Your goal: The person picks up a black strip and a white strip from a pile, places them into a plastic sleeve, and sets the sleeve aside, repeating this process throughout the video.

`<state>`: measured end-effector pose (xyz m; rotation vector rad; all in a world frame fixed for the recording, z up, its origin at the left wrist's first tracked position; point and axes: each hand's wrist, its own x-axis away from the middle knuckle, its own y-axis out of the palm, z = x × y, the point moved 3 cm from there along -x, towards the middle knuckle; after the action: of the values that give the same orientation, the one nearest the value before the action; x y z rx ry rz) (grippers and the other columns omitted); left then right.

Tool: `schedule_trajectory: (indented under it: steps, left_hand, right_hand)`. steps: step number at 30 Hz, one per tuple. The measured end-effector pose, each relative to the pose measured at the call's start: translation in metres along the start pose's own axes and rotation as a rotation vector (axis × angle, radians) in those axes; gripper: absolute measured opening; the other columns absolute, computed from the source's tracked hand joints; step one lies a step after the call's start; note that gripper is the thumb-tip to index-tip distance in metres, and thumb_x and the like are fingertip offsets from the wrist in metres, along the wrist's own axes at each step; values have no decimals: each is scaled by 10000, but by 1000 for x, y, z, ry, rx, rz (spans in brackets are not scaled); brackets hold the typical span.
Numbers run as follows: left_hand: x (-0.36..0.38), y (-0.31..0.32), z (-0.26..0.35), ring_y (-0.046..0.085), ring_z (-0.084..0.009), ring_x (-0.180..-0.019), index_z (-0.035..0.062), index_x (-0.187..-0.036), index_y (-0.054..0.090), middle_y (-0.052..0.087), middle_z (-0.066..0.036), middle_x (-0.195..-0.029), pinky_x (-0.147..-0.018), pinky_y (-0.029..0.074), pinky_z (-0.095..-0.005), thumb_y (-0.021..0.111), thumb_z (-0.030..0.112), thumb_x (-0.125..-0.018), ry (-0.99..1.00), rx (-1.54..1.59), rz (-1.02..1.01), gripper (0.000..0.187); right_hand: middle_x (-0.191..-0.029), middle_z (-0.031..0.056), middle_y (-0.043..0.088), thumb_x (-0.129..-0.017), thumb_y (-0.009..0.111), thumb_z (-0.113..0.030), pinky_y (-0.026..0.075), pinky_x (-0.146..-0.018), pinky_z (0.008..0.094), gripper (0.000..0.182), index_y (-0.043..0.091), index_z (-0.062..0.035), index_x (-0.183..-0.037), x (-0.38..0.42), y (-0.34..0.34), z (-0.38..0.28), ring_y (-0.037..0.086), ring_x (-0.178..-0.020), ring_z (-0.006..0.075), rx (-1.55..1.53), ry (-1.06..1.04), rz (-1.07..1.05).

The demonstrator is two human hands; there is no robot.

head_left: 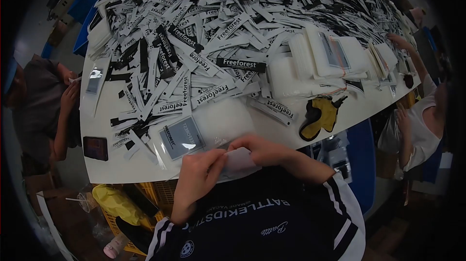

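My left hand (199, 176) and my right hand (259, 150) are close together at the table's near edge. Both pinch the top of a small translucent bag (239, 160), held in front of my chest. Just beyond my left hand lies a clear pouch with a grey label (183, 138), on a stack of translucent bags (223, 118). A great heap of black and white stick packets (208, 52) spreads over the white table (116, 166) beyond. What the small bag holds, if anything, I cannot make out.
More stacked bags (313, 59) stand at the right, near a yellow and black object (320, 116). A dark phone (95, 148) lies at the left edge. One person (41, 101) is at the left, another (422, 120) at the right. Below are yellow crates (162, 194) and a blue bin (361, 164).
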<state>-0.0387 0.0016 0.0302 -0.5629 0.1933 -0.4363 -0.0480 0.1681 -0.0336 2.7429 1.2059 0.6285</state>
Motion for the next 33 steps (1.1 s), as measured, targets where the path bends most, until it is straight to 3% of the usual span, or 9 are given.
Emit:
schedule_trajectory:
  steps: [2, 5, 7, 11, 16, 20, 22, 25, 33]
  left_hand:
    - [2, -3, -4, 580, -228, -501, 12, -852, 619, 588, -128, -607, -480, 428, -275, 599, 78, -818, -21, 86, 38, 77]
    - [7, -7, -12, 572, -224, -501, 1, -841, 612, 588, -102, -604, -486, 428, -273, 620, 68, -798, -129, 256, 160, 80]
    - [7, -7, -12, 570, -220, -508, -6, -836, 609, 591, -92, -615, -489, 427, -272, 630, 60, -787, -217, 341, 232, 85]
    - [0, 5, 5, 577, -229, -591, 8, -823, 614, 592, -109, -709, -520, 433, -278, 678, 43, -738, 32, 211, 64, 112]
    - [-3, 19, -1, 597, -250, -675, 24, -870, 613, 612, -98, -765, -594, 467, -297, 724, 73, -699, 183, 128, 131, 209]
    - [-4, 16, -13, 614, -273, -807, 28, -951, 593, 627, -109, -883, -702, 487, -308, 742, 104, -683, 44, 253, 70, 316]
    - [-6, 17, -32, 598, -290, -937, 37, -1066, 569, 616, -131, -1026, -797, 478, -330, 751, 122, -673, 31, -76, 218, 441]
    - [-15, 30, -33, 584, -300, -977, 37, -1119, 561, 593, -141, -1110, -809, 475, -346, 743, 127, -688, 55, -335, 324, 476]
    - [8, 14, -62, 622, -242, -784, -3, -1099, 548, 628, -167, -994, -701, 491, -299, 640, 71, -741, -190, 79, 266, 376]
  right_hand:
    - [-947, 39, 621, -811, 624, -108, 425, -793, 231, 273, 592, -2, -1061, 1, 1, -1, 541, -907, 72, 89, 73, -65]
    - [-891, 39, 644, -793, 655, -118, 443, -724, 234, 247, 622, -17, -1016, 20, 1, -22, 567, -845, 71, -509, -117, 195]
    - [-775, 58, 643, -826, 635, -141, 460, -651, 254, 182, 646, -20, -961, 31, 10, -28, 578, -729, 82, 181, -331, 389]
    - [-692, 99, 626, -803, 646, -96, 471, -551, 288, 118, 671, -47, -907, 36, 26, -33, 599, -570, 215, 463, -626, 549]
    - [-692, 108, 626, -781, 657, -94, 471, -538, 299, 116, 678, -52, -887, 52, 9, -46, 609, -594, 243, 539, -534, 540]
    - [-738, 110, 634, -725, 694, -126, 492, -594, 329, 253, 653, -43, -960, 116, -22, -69, 623, -655, 253, 878, -164, 413]
    - [-808, 121, 634, -690, 709, -141, 493, -676, 355, 375, 608, -45, -1038, 128, -25, -76, 622, -740, 264, 1256, 187, 465]
    - [-1005, 144, 621, -694, 706, -135, 478, -809, 347, 424, 576, -39, -1085, 84, -40, -53, 588, -944, 290, 1105, 32, 697]
    - [-822, 98, 592, -688, 669, -74, 473, -721, 358, 306, 593, -10, -977, 31, -61, -11, 556, -861, 292, 1300, -37, 984]
